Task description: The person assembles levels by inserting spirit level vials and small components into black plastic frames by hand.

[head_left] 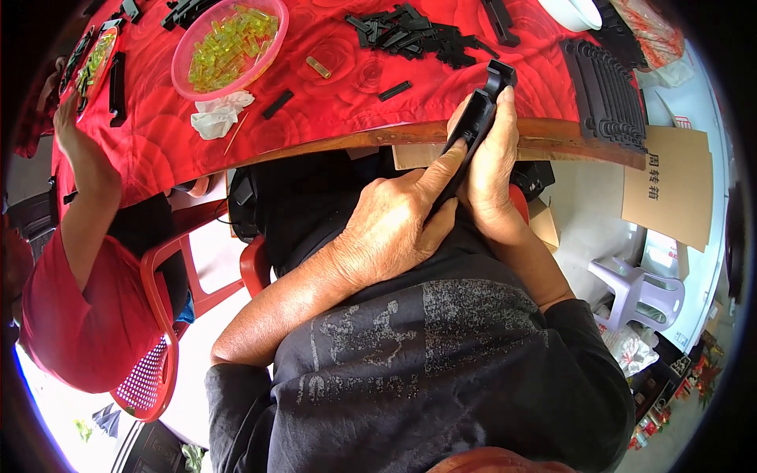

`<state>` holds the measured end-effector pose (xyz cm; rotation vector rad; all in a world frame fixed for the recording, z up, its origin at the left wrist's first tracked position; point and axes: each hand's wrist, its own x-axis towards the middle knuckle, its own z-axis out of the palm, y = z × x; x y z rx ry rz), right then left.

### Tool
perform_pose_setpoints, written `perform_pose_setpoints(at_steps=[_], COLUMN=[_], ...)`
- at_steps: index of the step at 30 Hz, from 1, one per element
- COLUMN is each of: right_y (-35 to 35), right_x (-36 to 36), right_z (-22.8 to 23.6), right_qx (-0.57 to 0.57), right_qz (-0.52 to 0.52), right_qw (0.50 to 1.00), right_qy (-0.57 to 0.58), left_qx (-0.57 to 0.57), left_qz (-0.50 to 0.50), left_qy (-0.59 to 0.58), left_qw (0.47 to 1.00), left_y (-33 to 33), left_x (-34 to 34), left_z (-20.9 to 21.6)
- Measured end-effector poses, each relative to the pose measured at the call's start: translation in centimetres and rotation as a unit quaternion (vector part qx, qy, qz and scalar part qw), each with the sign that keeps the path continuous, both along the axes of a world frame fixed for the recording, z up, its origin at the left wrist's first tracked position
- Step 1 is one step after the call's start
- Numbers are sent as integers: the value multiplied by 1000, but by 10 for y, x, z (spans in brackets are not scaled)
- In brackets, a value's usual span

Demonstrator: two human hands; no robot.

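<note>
Both my hands hold one long black plastic part [479, 117] at the table's near edge. My left hand [394, 221] grips its lower end, the index finger lying along its side. My right hand [493, 169] clasps it from the right, with the thumb pressed near its upper end. The part tilts up toward the red rose-patterned tablecloth [331, 94]. A pile of small black plastic pieces [414, 35] lies on the cloth just beyond it.
A pink bowl of yellow-green translucent pieces [229, 47] stands at the back left, with a crumpled white tissue [219, 114] beside it. A row of stacked black parts [605, 94] lies at the right. A person in red [87, 307] sits at my left. A white stool [635, 292] stands lower right.
</note>
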<state>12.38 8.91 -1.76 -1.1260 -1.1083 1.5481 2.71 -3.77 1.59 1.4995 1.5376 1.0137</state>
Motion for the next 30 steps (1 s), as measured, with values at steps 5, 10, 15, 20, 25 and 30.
perform_pose_setpoints(at_steps=[5,10,15,20,25,30], right_y=[-2,-3,-4,-3,0,-2], right_x=[0,2,2,7,4,1], right_z=[3,7,9,4,2,3], right_qx=[6,51,58,45,-13,6], right_qz=[-4,8,20,50,89,80], right_qw=[1000,998,997,996,996,997], right_qy=[-4,-39,-56,-55,14,1], left_qx=[30,54,108,99,115,100], left_qz=[13,31,41,37,50,47], left_qy=[7,0,-42,-66,-67,-78], left_qw=[999,998,992,992,990,991], left_y=[0,0,4,2,1,0], left_x=[2,5,5,4,6,7], left_z=[-1,-4,-15,-13,-15,-15])
